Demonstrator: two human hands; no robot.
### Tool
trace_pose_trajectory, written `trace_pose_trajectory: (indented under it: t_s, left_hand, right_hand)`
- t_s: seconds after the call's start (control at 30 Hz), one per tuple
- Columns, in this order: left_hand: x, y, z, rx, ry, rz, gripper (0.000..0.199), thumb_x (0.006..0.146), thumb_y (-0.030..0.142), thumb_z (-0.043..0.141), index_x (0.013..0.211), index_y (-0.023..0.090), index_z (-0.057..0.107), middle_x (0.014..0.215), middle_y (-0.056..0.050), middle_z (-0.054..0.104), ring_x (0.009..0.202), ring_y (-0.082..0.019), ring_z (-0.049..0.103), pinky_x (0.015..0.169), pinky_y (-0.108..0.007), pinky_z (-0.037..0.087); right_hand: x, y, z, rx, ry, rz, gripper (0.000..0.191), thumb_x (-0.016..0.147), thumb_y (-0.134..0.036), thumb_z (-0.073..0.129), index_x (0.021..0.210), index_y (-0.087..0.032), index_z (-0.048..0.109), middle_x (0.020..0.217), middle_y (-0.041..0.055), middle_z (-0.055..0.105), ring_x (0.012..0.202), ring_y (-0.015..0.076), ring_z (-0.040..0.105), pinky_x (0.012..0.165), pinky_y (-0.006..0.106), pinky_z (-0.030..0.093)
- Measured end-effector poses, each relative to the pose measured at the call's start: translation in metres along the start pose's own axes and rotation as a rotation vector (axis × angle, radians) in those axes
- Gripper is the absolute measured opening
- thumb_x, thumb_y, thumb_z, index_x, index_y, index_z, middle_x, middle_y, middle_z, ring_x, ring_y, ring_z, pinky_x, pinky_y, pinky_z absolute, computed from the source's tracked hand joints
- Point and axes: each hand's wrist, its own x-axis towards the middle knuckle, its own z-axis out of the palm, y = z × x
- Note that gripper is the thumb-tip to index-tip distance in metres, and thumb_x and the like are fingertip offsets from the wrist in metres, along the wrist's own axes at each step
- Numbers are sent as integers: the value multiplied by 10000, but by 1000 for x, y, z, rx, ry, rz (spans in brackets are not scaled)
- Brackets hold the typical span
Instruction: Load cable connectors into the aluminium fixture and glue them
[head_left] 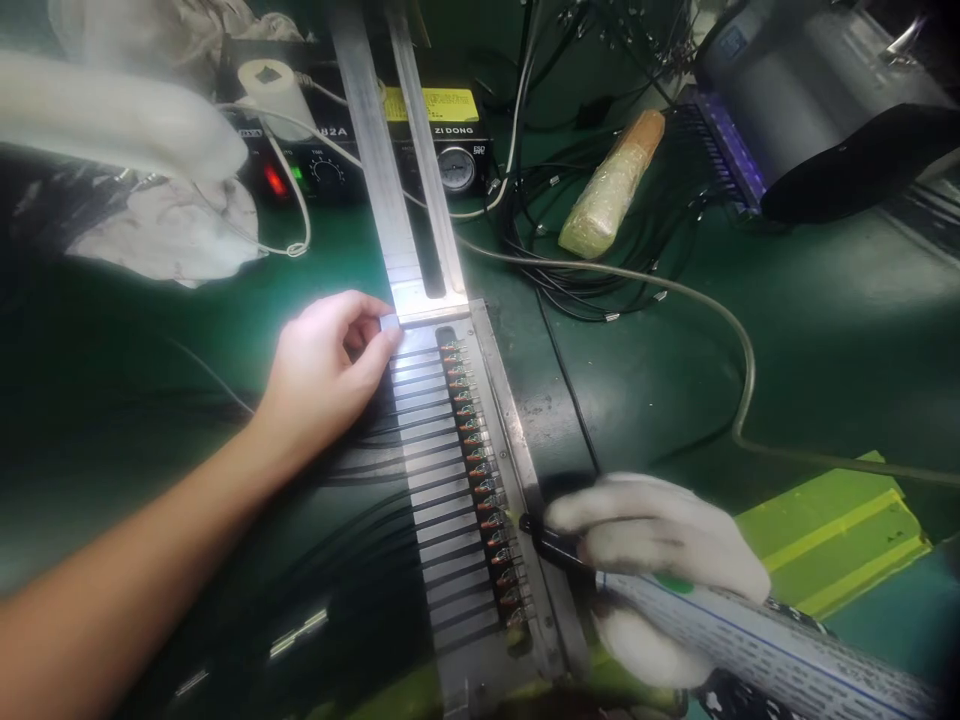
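Note:
My left hand (322, 355), bare, pinches the upper left corner of a long metal fixture (427, 470) with thumb and forefinger. Thin black cables lie side by side in the fixture's slots. Their stripped ends (480, 455), with small copper-coloured and green parts, form a row along a dark channel. In a white glove, my right hand (660, 545) is closed around a white printed tube (735, 635) with a black nozzle (551, 540). The nozzle's tip is at the fixture's right edge, close to the row of cable ends; whether it touches cannot be made out.
Behind the fixture, a slotted metal bar (375, 170) stretches away before a black dispenser box (330, 165) with a gauge. Coiled black cables (570, 285), a wrapped roll (611, 190), a grey machine (810, 90) and a yellow-green sheet (832, 530) lie around. A blurred white cylinder (112, 120) is upper left.

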Motion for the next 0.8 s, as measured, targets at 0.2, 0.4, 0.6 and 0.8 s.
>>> trace_pose_trajectory:
  t_s: [0.2, 0.4, 0.6, 0.8]
  left_hand:
    - [4, -1, 4, -27, -4, 9, 198, 842, 373, 564, 911, 193, 609, 759, -1, 575, 690, -173, 539, 657, -308, 431]
    - [-17, 34, -25, 206, -35, 101, 311, 839, 344, 547, 1092, 166, 517, 889, -73, 598, 778, -244, 576, 681, -378, 460]
    - [-107, 62, -40, 457, -340, 367, 246, 970, 258, 384, 857, 199, 594, 835, -77, 645, 765, -249, 582, 678, -390, 460]
    - [-125, 51, -28, 394, -411, 278, 321, 1004, 263, 306, 889, 177, 593, 874, -95, 642, 827, -249, 594, 757, -387, 504]
  right_hand:
    - [-10, 3, -5, 326, 234, 313, 92, 820, -154, 703, 906, -187, 704, 943, 66, 748, 838, 204, 726, 729, 309, 639]
    - [-6, 21, -6, 816, 367, 448, 80, 852, -273, 711, 880, -198, 705, 857, 21, 724, 563, 101, 630, 460, 170, 537]
    - [-4, 21, -6, 911, 424, 428, 90, 839, -281, 724, 860, -194, 713, 877, 29, 738, 552, 85, 619, 449, 132, 509]
    - [-4, 21, -5, 936, 384, 378, 79, 844, -283, 738, 865, -212, 710, 875, 19, 754, 591, 100, 651, 448, 128, 526]
